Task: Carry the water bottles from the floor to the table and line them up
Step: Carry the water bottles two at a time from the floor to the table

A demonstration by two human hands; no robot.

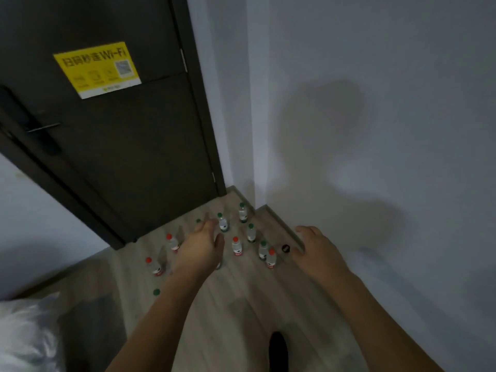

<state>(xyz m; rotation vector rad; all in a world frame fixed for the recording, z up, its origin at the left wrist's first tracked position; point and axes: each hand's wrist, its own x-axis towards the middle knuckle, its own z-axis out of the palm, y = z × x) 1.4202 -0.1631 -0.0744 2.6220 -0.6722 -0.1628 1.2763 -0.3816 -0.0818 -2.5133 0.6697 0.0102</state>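
Note:
Several small clear water bottles stand upright on the wooden floor in front of a dark door. Some have red caps, like one (237, 246) in the middle and one (153, 266) at the left. Others have green caps, like one (222, 222) near the door. My left hand (201, 245) reaches out above the bottles with its fingers apart and holds nothing. My right hand (314, 249) hovers to the right of the group, also spread and with nothing in it. My left hand hides part of the group. No table is in view.
A dark door (112, 135) with a yellow Wi-Fi sign (98, 69) stands behind the bottles. White walls (375, 130) close the right side, with a stepped corner. A small black round object (285, 248) lies by the baseboard. Something white (26, 334) sits at bottom left.

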